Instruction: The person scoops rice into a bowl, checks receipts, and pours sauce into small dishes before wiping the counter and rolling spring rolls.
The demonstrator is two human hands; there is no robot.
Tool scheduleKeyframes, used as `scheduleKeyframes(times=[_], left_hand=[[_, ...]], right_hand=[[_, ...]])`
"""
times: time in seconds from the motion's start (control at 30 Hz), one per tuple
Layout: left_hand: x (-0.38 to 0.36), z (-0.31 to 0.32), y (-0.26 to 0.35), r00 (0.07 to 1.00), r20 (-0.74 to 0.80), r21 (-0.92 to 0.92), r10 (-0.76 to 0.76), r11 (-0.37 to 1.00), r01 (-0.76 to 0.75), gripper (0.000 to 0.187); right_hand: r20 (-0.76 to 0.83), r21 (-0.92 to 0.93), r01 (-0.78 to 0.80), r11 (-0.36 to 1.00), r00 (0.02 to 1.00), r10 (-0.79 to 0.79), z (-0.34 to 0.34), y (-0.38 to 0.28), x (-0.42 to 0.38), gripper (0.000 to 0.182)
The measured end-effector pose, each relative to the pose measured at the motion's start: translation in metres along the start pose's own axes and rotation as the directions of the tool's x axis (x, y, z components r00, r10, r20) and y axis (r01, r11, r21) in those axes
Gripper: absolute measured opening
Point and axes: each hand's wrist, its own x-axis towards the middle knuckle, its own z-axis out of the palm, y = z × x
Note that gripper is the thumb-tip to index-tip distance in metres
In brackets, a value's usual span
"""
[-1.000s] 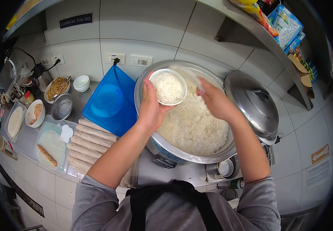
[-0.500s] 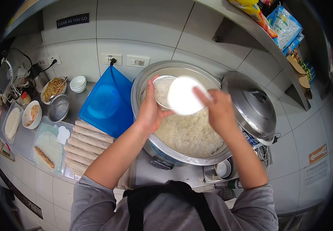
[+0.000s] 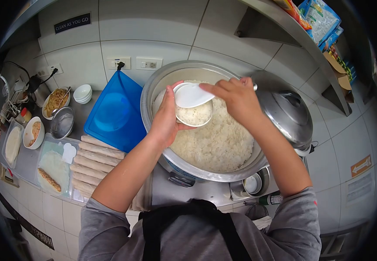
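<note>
My left hand (image 3: 166,115) is closed around a small white bowl (image 3: 196,125) heaped with cooked rice (image 3: 196,114). In my right hand (image 3: 236,98) is a white rice paddle (image 3: 190,95), its flat blade lying over the far side of the rice in the bowl. Both hands are above a large metal rice cooker (image 3: 245,174), uncovered, with a broad bed of white rice inside. Part of the paddle's handle is hidden by my right fingers.
Right of the cooker rests its domed metal lid (image 3: 286,115). On the left are a blue plastic tray (image 3: 132,126), several wrapped rolls (image 3: 92,163), a bowl of orange-pink filling (image 3: 34,132) and stacked white bowls (image 3: 83,92). A shelf (image 3: 284,30) overhangs at upper right.
The paddle has turned and moved left, from a blurred position at the bowl's right edge to over its far side. The rice mound in the bowl now shows in front.
</note>
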Motion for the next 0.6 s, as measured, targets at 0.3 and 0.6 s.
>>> scheduleKeyframes(times=[0.3,0.6], left_hand=[[0.007,-0.008,-0.010,0.994,-0.079,-0.104,0.080,0.991,-0.088,0.062],[0.004,0.000,-0.004,0.988,-0.124,-0.155,0.097,0.981,-0.116,0.079]], right_hand=[[0.569,-0.023,-0.526,0.850,0.693,0.444,0.112,0.045,-0.062,0.027],[0.883,0.022,-0.451,0.892,0.427,0.194,0.056,-0.009,-0.084,0.042]])
